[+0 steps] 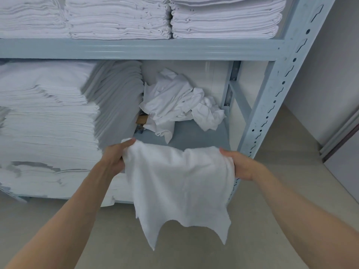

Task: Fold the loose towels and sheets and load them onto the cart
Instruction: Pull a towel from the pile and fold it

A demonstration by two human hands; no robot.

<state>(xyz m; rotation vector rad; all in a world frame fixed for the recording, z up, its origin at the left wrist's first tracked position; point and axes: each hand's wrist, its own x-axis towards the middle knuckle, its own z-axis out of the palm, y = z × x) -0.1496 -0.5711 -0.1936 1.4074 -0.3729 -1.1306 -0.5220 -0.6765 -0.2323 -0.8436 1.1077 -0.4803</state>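
Grey shelf (194, 136) bears folded stacks (48, 123), crumpled sheets (174, 101).

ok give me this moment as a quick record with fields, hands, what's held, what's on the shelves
left hand: left hand grips one top corner of the towel
right hand: right hand grips the other top corner
towel: white, hanging spread between both hands, not yet folded
lower shelf: crumpled sheets beside tall folded stacks
upper shelf: folded stacks
cart: not in view

grey metal shelving (268, 90), beige floor (272, 191)

Towel (180, 183) hides fingers; brown item (142, 119) (behind linen) unidentifiable.
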